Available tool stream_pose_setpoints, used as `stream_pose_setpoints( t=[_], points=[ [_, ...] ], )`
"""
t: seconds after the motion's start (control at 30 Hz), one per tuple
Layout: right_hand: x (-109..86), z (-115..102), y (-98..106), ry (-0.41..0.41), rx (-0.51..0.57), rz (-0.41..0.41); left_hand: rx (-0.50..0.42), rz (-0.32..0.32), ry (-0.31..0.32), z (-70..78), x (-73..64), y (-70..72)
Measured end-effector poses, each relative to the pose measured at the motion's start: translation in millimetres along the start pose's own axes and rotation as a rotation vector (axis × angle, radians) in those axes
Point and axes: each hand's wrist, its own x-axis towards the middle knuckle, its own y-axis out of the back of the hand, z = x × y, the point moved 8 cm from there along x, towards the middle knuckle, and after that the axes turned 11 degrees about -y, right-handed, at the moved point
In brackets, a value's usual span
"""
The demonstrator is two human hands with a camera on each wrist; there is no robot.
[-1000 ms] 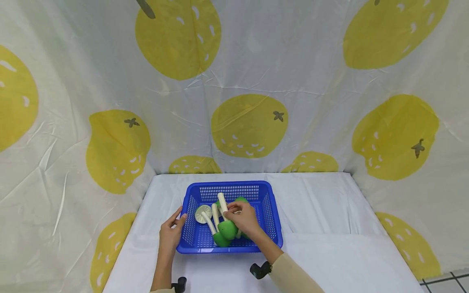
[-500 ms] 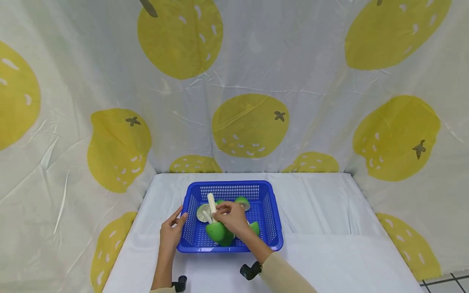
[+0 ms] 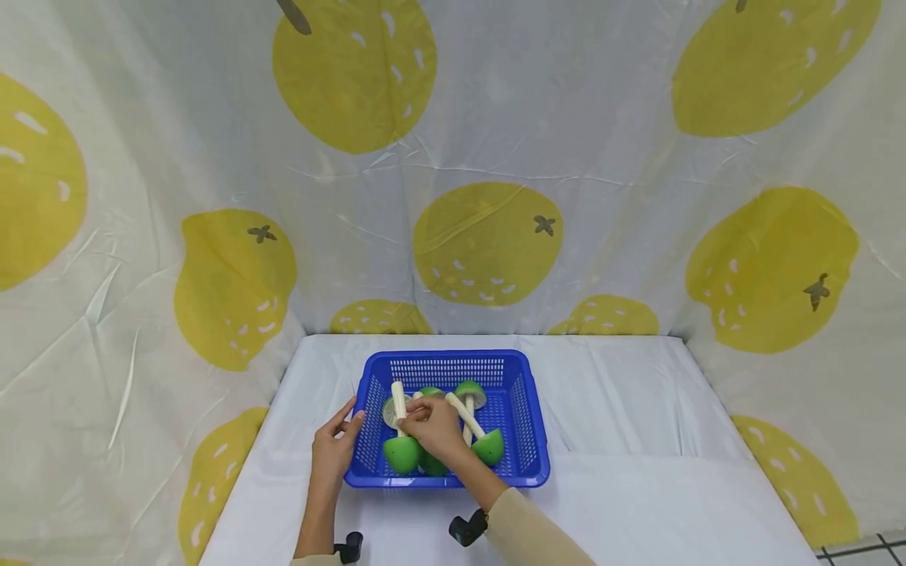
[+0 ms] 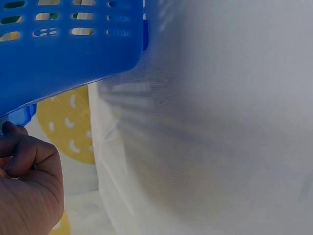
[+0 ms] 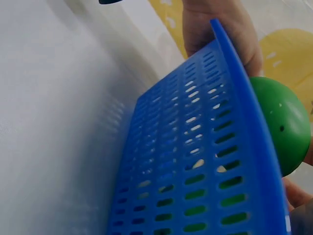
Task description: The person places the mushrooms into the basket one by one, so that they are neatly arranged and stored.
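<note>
A blue plastic basket (image 3: 520,481) holds several toy mushrooms with green caps and white stems. My right hand (image 3: 440,432) pinches the stem of one mushroom (image 3: 402,454) near the basket's left side, its green cap lowest and its stem upright. That cap (image 5: 281,127) stands beyond the basket rim in the right wrist view. My left hand (image 3: 333,452) holds the left rim, thumb on the inner side. In the left wrist view, its fingers curl beside the basket wall (image 4: 73,58). One mushroom (image 3: 488,448) lies at the front right, another (image 3: 470,391) behind it; others are partly hidden by my right hand.
The basket stands on a white-covered table (image 3: 616,409). Lemon-print cloth (image 3: 488,244) rises behind and on both sides. A black wrist device (image 3: 469,528) sits on my right sleeve, another (image 3: 349,547) on the left.
My right hand has moved left across the basket with the mushroom in its fingers. The mushrooms at the right now show more fully. The left hand has stayed on the rim.
</note>
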Motion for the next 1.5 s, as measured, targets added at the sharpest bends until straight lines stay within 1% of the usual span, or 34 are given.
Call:
stream_pose_setpoints(
  t=[0.23, 0.37, 0.5, 0.67, 0.77, 0.9, 1.0, 1.2, 1.5],
  points=[
    [1.5, 5.0, -6.7, -0.032, -0.085, 0.018, -0.015, 0.001, -0.007, 1.5, 1.4, -1.5],
    [2.7, 3.8, -10.1, -0.030, -0.113, 0.016, -0.009, 0.004, -0.007, 1.5, 1.5, -1.2],
    [3.3, 5.6, -12.2, -0.045, -0.141, 0.005, -0.002, 0.015, -0.015, 1.7, 1.5, -0.8],
    [4.0, 9.1, -12.2, -0.045, -0.175, 0.008, -0.008, 0.020, -0.024, 3.9, 0.6, -0.9],
    [4.7, 12.4, -12.7, -0.059, -0.128, -0.014, -0.010, 0.020, -0.026, 5.9, -0.4, -1.5],
    [4.9, 16.6, -14.4, -0.092, -0.009, -0.064, -0.003, 0.023, -0.018, 5.8, -1.2, -1.7],
    [4.6, 17.5, -14.2, -0.093, 0.031, -0.084, 0.006, 0.021, -0.017, 5.7, -1.3, -1.2],
    [6.1, 18.0, -7.3, -0.070, 0.054, -0.091, 0.003, 0.018, -0.023, 5.1, -1.0, -0.2],
    [10.9, 18.5, 22.0, -0.039, 0.000, -0.007, 0.019, 0.011, -0.005, 3.3, 0.3, 1.2]
  ],
)
